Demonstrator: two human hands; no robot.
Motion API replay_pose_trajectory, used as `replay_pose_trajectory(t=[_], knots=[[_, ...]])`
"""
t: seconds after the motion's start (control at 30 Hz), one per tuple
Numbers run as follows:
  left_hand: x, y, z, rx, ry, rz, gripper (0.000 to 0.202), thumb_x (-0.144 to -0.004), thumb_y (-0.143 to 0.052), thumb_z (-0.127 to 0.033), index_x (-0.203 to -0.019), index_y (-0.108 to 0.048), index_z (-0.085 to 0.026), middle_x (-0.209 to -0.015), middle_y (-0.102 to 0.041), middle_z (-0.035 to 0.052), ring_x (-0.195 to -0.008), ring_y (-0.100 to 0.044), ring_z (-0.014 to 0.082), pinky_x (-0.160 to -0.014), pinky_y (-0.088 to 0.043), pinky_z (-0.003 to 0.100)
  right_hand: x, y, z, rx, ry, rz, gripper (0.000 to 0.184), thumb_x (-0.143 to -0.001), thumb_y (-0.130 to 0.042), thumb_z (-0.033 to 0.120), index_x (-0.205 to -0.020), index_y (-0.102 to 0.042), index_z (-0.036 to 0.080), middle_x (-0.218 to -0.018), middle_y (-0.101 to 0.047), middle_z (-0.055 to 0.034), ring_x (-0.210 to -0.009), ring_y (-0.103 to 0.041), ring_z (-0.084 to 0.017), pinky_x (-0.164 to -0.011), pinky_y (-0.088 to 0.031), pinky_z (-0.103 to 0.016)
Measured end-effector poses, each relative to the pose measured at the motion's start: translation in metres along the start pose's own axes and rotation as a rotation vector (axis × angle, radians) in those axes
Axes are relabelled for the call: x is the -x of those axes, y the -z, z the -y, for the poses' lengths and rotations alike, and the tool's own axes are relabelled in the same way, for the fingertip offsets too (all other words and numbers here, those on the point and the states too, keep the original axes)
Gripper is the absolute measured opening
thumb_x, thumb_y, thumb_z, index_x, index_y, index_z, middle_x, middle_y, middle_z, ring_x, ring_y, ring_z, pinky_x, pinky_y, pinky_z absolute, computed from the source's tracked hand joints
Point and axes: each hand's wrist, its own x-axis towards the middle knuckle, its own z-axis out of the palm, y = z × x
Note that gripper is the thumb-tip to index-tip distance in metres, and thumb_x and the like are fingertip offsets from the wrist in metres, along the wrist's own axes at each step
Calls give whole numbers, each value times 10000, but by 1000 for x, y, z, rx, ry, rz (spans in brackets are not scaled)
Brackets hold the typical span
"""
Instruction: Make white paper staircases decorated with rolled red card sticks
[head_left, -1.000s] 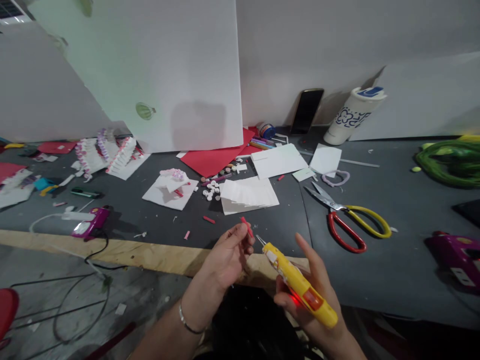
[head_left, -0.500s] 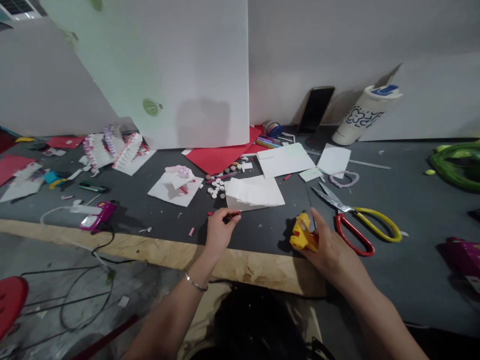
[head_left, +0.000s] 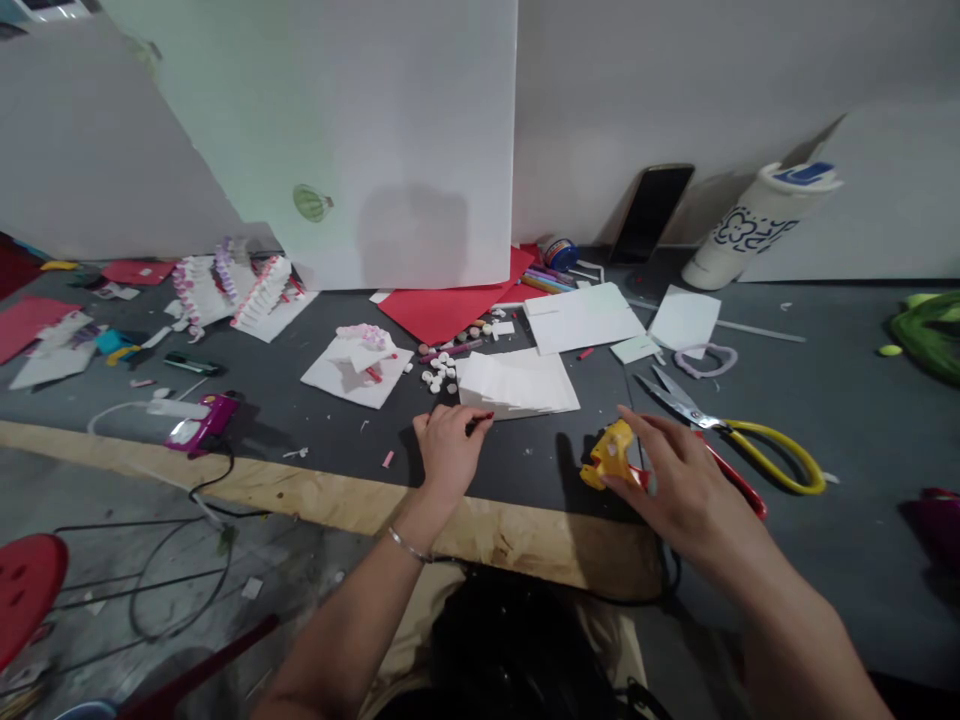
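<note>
My left hand rests on the grey table near its front edge, fingers pinched on a small red strip beside a folded white paper stack. My right hand reaches over a yellow glue gun that stands on the table; the fingers curl loosely against it. Red-and-yellow-handled scissors lie just right of that hand.
A large white board leans on the wall at the back. Red paper, white sheets, a small paper model, a purple glue gun, a phone and a patterned cup lie around. The wooden table edge runs in front.
Both hands went from my lap out to the table. The yellow glue gun, held up before, now stands on the table. My left hand carried the red strip forward to the paper stack.
</note>
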Motion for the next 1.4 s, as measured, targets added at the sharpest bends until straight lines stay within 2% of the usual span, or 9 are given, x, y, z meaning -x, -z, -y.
replay_pose_trajectory(t=[0.2, 0.33, 0.43, 0.53, 0.77, 1.07, 1.4], knots=[[-2, -1, 0, -127, -30, 6, 46, -778, -719, -260, -789, -754, -287, -838, -727, 46, -910, -551, 260, -908, -235, 380, -39, 3, 28, -26, 98, 18, 523, -936, -464, 407, -1403, -418, 178, -1193, -603, -159, -1065, -578, -318, -863, -498, -444], [-3, -1, -2, -61, -5, -15, 33, -756, -735, -254, -752, -751, -282, -811, -730, 44, -912, -552, 263, -903, -243, 376, -65, -7, 43, -12, 184, 24, 447, -932, -475, 317, -1349, -462, 155, -1165, -634, -150, -1025, -583, -312, -847, -482, -437], [-4, 0, -3, -69, 20, -22, 38, -746, -734, -246, -745, -752, -280, -778, -721, 36, -892, -557, 257, -902, -248, 377, -81, -17, 53, -2, 232, 28, 318, -919, -496, 250, -1218, -544, 151, -1099, -656, -136, -985, -587, -287, -830, -472, -397], [-5, 1, -1, -102, 3, -31, 63, -746, -727, -225, -754, -756, -280, -753, -706, 33, -877, -564, 256, -885, -258, 374, -92, -26, 65, 26, 253, 65, 202, -900, -533, 228, -1091, -566, 172, -1042, -657, -116, -963, -580, -266, -779, -457, -349], [-8, 0, 0, -207, -31, -23, 87, -779, -694, -204, -788, -747, -272, -809, -725, 34, -850, -572, 248, -865, -260, 375, -100, -33, 78, 150, 216, 127, 155, -917, -538, 260, -1047, -534, 175, -1024, -633, -96, -908, -580, -232, -607, -379, -288], [-10, -3, -3, -285, -60, -13, 84, -809, -670, -208, -797, -736, -260, -846, -744, 32, -876, -586, 249, -843, -260, 380, -101, -32, 76, 162, 217, 147, 127, -925, -518, 233, -1030, -547, 167, -1005, -637, -88, -918, -584, -226, -618, -372, -291], [-9, -5, -10, -449, -31, 51, 128, -872, -613, -241, -886, -733, -282, -949, -756, -11, -944, -612, 199, -853, -292, 371, -101, -38, 73, 107, 251, 58, 82, -900, -523, 203, -976, -542, 178, -936, -643, -78, -857, -569, -212, -602, -359, -285]])
